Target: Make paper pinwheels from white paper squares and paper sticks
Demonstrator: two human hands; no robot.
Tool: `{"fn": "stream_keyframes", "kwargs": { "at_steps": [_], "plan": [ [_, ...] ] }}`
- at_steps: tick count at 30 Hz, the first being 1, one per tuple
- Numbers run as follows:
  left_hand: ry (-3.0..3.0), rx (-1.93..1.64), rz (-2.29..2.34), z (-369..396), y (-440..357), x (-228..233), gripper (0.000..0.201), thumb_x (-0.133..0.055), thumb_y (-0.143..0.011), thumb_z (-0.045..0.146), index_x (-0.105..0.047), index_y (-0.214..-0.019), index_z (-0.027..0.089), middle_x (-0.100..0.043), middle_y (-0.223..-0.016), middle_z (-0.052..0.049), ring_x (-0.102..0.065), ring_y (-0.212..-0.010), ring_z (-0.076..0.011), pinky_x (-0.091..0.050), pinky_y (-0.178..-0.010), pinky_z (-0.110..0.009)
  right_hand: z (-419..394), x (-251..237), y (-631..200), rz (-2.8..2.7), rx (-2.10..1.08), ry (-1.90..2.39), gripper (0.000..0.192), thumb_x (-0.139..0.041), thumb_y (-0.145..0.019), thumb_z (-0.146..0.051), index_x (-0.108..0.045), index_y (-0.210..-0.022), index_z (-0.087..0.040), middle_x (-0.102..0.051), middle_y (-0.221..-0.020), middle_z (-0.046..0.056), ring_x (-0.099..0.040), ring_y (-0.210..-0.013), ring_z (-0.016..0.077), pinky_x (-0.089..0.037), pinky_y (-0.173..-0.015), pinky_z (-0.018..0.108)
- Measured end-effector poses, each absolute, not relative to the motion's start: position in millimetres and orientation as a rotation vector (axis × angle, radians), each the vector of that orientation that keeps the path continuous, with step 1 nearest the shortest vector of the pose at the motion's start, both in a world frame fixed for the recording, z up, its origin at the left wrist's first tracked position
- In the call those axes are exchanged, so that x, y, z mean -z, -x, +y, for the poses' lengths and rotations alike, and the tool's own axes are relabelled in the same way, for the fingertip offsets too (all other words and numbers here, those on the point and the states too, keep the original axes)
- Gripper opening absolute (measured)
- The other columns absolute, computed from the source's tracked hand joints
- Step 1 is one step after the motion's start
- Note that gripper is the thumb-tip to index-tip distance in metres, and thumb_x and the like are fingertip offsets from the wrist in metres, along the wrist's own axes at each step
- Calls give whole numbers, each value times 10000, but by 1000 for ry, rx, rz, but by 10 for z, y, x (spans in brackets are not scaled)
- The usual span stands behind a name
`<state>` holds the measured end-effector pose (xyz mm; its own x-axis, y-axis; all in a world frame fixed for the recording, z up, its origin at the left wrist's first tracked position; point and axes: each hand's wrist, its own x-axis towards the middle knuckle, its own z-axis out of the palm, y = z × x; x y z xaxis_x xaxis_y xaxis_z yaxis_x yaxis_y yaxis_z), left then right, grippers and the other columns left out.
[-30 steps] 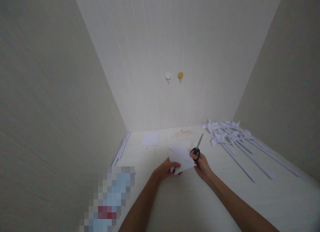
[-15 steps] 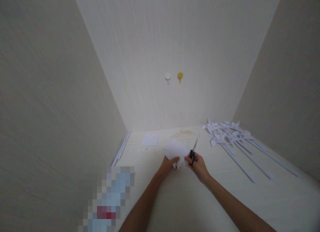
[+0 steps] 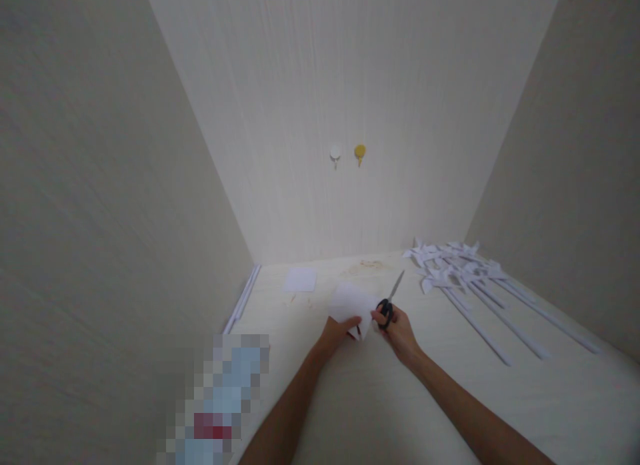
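Head view, looking down at a pale wood-grain tabletop [image 3: 380, 398] set in a three-walled alcove. The person's left hand [image 3: 336, 335] is closed on the near edge of a white folded paper sheet [image 3: 351, 303], holding it above the middle of the table. The right hand [image 3: 400, 330] is clamped through the handles of a pair of black-handled steel scissors [image 3: 389, 303], blades pointing away and up to the right, just beside the paper's right edge; whether the blades touch the paper cannot be told. Far right: a heap of white paper pinwheels on long paper sticks [image 3: 465, 271]. Far left: a small flat white paper square [image 3: 301, 279]. On the back wall: a white round hook [image 3: 335, 154] beside a yellow round hook [image 3: 359, 152].
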<state>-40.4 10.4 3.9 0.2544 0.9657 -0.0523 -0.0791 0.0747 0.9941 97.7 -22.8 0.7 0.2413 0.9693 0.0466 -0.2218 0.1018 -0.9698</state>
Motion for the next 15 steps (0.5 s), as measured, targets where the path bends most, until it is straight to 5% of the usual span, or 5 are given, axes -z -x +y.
{"fn": "stream_keyframes", "kwargs": {
  "at_steps": [15],
  "plan": [
    [-1071,-1174,1079,133,409,-82,171,-658,-535,259,-580,-619,132,-614,-623,-12,-537,-482,-118,-415,-415,-223,-275,4,-915,-1334,-1108,1077,191,-694,-497,-232,-534,-578,-164,-581,-551,-14,-473,-474,92,-343,-424,198]
  ]
}}
